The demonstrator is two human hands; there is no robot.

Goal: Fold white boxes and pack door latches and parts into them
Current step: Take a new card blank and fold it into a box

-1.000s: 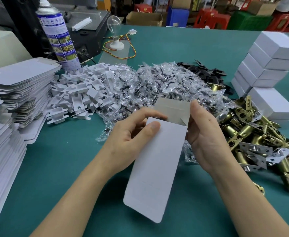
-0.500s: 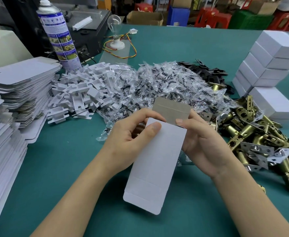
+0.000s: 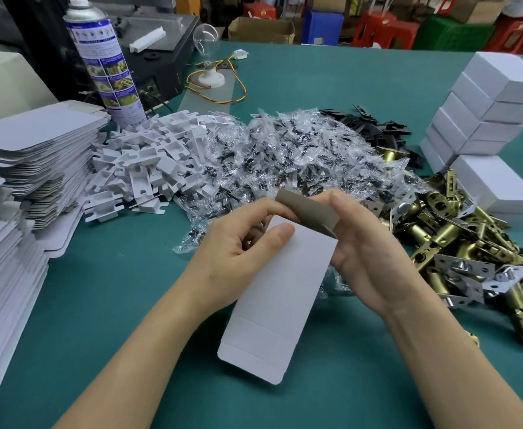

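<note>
Nearest the camera, a flat white box blank [image 3: 277, 292] hangs tilted above the green table [image 3: 105, 320], its rounded lower flap toward the viewer and its top end held up between both hands. The left hand [image 3: 235, 255] grips it near the upper left corner, thumb pressed on the white face and the other fingers curled behind. The right hand [image 3: 368, 255] wraps the right edge, palm facing inward, with its fingertips pinching the grey-brown top flap [image 3: 308, 210], which is bent up from the white panel. At the near left edge stands a tall stack of flat blanks [image 3: 3, 274], with a second, lower stack [image 3: 40, 144] just behind it. Right of the hands lies a heap of brass door latches [image 3: 458, 243], some with silvery plates. Beyond the hands a broad pile of clear bags of dark screws [image 3: 285, 156] spreads across the middle, touching a pile of white plastic inserts [image 3: 148, 168] on its left and black metal plates [image 3: 374, 125] at its far right. Folded white boxes [image 3: 489, 113] are stacked on the right, one [image 3: 495, 184] lying just beside the latches. Farther back on the left stands a spray can [image 3: 105, 66] in front of a black machine [image 3: 164, 57], near a clear light bulb [image 3: 206, 37] with coloured wires. Past the table are a cardboard carton [image 3: 261, 30] and red stools [image 3: 384, 30].
</note>
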